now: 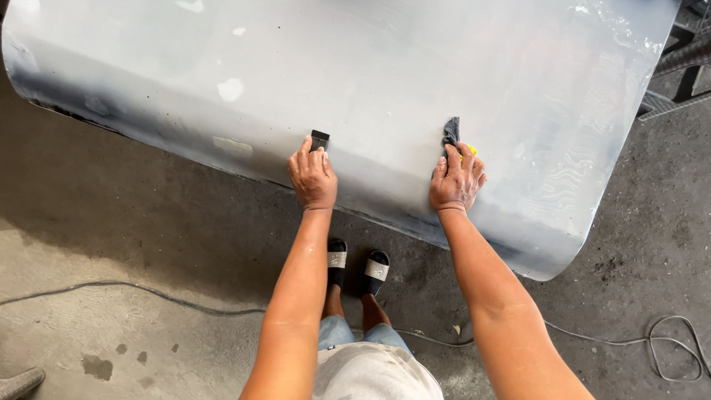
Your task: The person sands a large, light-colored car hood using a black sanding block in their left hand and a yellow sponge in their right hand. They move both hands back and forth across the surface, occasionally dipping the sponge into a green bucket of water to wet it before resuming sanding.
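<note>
A large pale grey curved metal panel (pixel 385 67) fills the upper part of the view, its surface dull and patchy with white filler spots. My left hand (pixel 312 178) presses on its lower edge and holds a small dark scraper blade (pixel 319 138) against the surface. My right hand (pixel 458 181) lies on the panel further right, holding a grey abrasive pad or cloth (pixel 450 132) with a bit of yellow (pixel 469 150) showing under the fingers. Both arms reach forward over my feet in black sandals (pixel 357 267).
A grey cable (pixel 148 290) runs across the stained concrete floor (pixel 111 222) and coils at the right (pixel 678 348). A dark metal frame (pixel 678 67) stands at the upper right, behind the panel. Part of a shoe (pixel 18 383) shows at the bottom left.
</note>
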